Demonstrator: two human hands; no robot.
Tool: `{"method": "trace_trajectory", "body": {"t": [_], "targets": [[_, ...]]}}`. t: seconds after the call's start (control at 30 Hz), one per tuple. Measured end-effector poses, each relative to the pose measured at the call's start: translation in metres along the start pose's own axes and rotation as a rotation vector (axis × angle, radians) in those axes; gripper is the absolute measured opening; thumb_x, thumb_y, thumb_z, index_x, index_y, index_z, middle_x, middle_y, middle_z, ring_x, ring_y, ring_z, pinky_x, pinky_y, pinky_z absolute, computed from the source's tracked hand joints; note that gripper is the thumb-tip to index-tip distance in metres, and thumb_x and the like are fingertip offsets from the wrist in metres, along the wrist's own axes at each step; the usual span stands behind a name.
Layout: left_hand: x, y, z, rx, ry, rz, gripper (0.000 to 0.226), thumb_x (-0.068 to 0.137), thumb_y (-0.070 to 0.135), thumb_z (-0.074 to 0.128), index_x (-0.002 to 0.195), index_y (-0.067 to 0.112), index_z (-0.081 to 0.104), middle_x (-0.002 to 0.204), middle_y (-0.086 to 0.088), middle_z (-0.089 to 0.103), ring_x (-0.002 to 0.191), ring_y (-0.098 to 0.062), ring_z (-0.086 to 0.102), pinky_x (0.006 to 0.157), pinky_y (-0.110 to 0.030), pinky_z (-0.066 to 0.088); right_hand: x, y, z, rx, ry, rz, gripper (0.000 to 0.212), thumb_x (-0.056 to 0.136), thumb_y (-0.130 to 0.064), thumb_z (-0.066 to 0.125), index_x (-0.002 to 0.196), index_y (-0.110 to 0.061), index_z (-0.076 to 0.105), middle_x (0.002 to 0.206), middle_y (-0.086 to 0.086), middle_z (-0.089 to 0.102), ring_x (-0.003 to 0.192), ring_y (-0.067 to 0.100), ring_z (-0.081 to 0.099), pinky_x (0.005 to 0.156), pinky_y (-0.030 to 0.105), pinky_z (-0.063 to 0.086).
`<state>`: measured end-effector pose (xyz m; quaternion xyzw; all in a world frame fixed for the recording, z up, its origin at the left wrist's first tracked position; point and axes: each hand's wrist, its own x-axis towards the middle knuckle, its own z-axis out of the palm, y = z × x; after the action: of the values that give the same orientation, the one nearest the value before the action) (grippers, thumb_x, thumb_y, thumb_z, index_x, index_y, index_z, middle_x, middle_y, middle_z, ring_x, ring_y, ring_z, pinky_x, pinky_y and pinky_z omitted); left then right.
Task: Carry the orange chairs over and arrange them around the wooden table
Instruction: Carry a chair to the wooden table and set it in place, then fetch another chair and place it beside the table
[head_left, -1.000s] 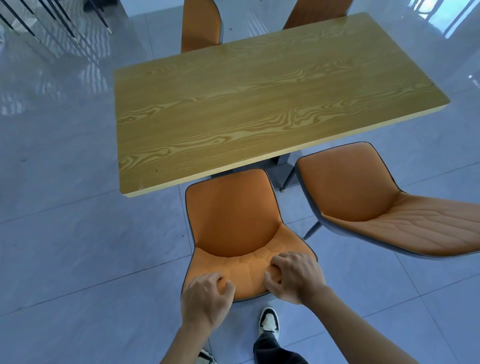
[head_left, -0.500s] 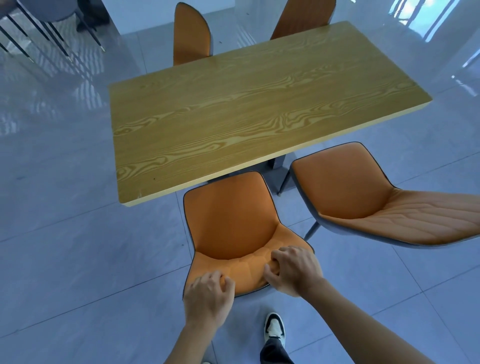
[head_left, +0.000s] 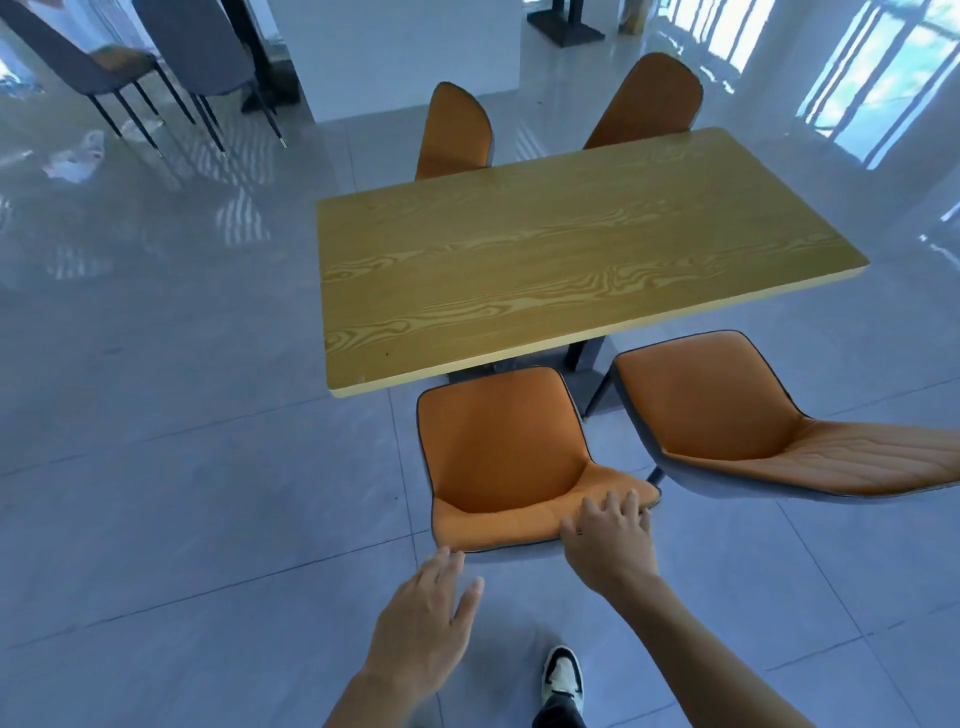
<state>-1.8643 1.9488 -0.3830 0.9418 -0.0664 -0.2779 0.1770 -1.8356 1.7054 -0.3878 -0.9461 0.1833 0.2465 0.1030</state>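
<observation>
**Four orange chairs set at the wooden table**

A rectangular table with a yellow wood-grain top (head_left: 571, 270) is seen on a glossy grey tiled floor (head_left: 182, 441). On the near side, an orange padded chair with a dark edge trim (head_left: 498, 457) is placed with its backrest toward the table edge and its seat toward the camera. The right hand (head_left: 608, 530) is laid on the front right corner of this seat, with the fingers spread and nearly straight across the cushion; nothing is gripped by it. The left hand (head_left: 426, 618) is held just in front of the seat's front left edge, with the fingers extended and relaxed; whether the fingertips touch the rim cannot be told.

Just beside this chair, to the right, a second orange padded chair with a quilted seat (head_left: 769, 431) is set at an angle, its seat reaching to the right edge of the view. On the far side of the table, two orange chair backs (head_left: 457, 135) (head_left: 649, 104) are seen above the tabletop. A black-and-white shoe (head_left: 563, 675) is visible on the floor below the right forearm. At the upper left, grey chairs with thin dark legs (head_left: 104, 67) are seen well apart from the table.
</observation>
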Motion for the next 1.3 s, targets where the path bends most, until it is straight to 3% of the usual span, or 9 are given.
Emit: {"method": "trace_trajectory", "body": {"t": [0.1, 0.17, 0.27, 0.4, 0.5, 0.7, 0.97, 1.13, 1.3], "targets": [[-0.035, -0.023, -0.023, -0.082, 0.079, -0.048, 0.06, 0.101, 0.06, 0.022, 0.154, 0.032, 0.025, 0.163, 0.008, 0.021, 0.148, -0.009, 0.018, 0.118, -0.03, 0.021, -0.039, -0.039, -0.011, 0.114, 0.008, -0.082, 0.043, 0.097, -0.047, 0.039, 0.115, -0.015, 0.061, 0.129, 0.013, 0.06, 0.127, 0.034, 0.046, 0.11, 0.051, 0.035], [-0.062, -0.042, -0.042, -0.143, 0.148, -0.074, 0.06, 0.101, 0.059, 0.022, 0.154, 0.031, 0.026, 0.163, 0.007, 0.022, 0.148, -0.009, 0.018, 0.118, -0.029, 0.02, -0.069, -0.076, -0.02, 0.186, 0.068, -0.192, 0.038, 0.097, -0.045, 0.045, 0.121, -0.019, 0.06, 0.127, 0.005, 0.064, 0.12, 0.027, 0.052, 0.106, 0.048, 0.04], [-0.099, -0.074, -0.071, -0.209, 0.292, -0.114, 0.059, 0.102, 0.056, 0.025, 0.154, 0.028, 0.026, 0.163, 0.004, 0.023, 0.148, -0.01, 0.019, 0.118, -0.027, 0.018, -0.11, -0.135, -0.038, 0.31, 0.169, -0.337, 0.046, 0.099, -0.048, 0.051, 0.137, -0.022, 0.054, 0.14, 0.001, 0.059, 0.132, 0.025, 0.049, 0.111, 0.048, 0.041], [-0.151, -0.13, -0.105, -0.322, 0.474, -0.186, 0.061, 0.101, 0.055, 0.026, 0.154, 0.026, 0.026, 0.163, 0.005, 0.023, 0.148, -0.008, 0.017, 0.118, -0.025, 0.016, -0.159, -0.213, -0.062, 0.455, 0.29, -0.494, 0.045, 0.098, -0.045, 0.053, 0.135, -0.019, 0.056, 0.136, 0.002, 0.062, 0.13, 0.021, 0.051, 0.108, 0.037, 0.04], [-0.183, -0.169, -0.12, -0.382, 0.577, -0.269, 0.062, 0.099, 0.057, 0.026, 0.154, 0.027, 0.026, 0.162, 0.006, 0.025, 0.148, -0.009, 0.018, 0.118, -0.027, 0.017, -0.184, -0.257, -0.065, 0.45, 0.258, -0.564, 0.042, 0.096, -0.047, 0.048, 0.13, -0.024, 0.056, 0.133, -0.002, 0.062, 0.131, 0.02, 0.049, 0.108, 0.04, 0.04], [-0.212, -0.216, -0.129, -0.429, 0.677, -0.401, 0.061, 0.098, 0.054, 0.03, 0.152, 0.025, 0.032, 0.159, 0.004, 0.033, 0.146, -0.012, 0.024, 0.117, -0.027, 0.019, -0.198, -0.31, -0.055, 0.368, 0.187, -0.645, 0.047, 0.097, -0.043, 0.05, 0.141, -0.026, 0.049, 0.144, -0.004, 0.054, 0.138, 0.017, 0.04, 0.114, 0.04, 0.035], [-0.164, -0.253, -0.168, -0.41, 0.654, -0.452, 0.058, 0.101, 0.051, 0.034, 0.153, 0.024, 0.031, 0.159, 0.004, 0.032, 0.147, -0.013, 0.023, 0.118, -0.027, 0.017, -0.142, -0.369, -0.061, 0.389, 0.045, -0.617, 0.05, 0.098, -0.045, 0.051, 0.145, -0.029, 0.046, 0.143, -0.001, 0.055, 0.132, 0.019, 0.045, 0.11, 0.041, 0.038], [-0.087, -0.265, -0.237, -0.328, 0.613, -0.422, 0.06, 0.101, 0.055, 0.029, 0.154, 0.027, 0.027, 0.161, 0.006, 0.027, 0.148, -0.011, 0.019, 0.119, -0.028, 0.017, -0.068, -0.413, -0.086, 0.427, 0.024, -0.588, 0.051, 0.099, -0.047, 0.051, 0.145, -0.027, 0.045, 0.148, -0.002, 0.052, 0.136, 0.022, 0.044, 0.111, 0.04, 0.038], [-0.004, -0.252, -0.314, -0.213, 0.582, -0.369, 0.06, 0.1, 0.056, 0.029, 0.152, 0.024, 0.03, 0.158, 0.004, 0.033, 0.145, -0.012, 0.024, 0.117, -0.03, 0.02, 0.001, -0.452, -0.126, 0.418, 0.021, -0.584, 0.05, 0.099, -0.048, 0.05, 0.144, -0.025, 0.046, 0.146, 0.0, 0.052, 0.133, 0.025, 0.046, 0.108, 0.041, 0.039]]}}
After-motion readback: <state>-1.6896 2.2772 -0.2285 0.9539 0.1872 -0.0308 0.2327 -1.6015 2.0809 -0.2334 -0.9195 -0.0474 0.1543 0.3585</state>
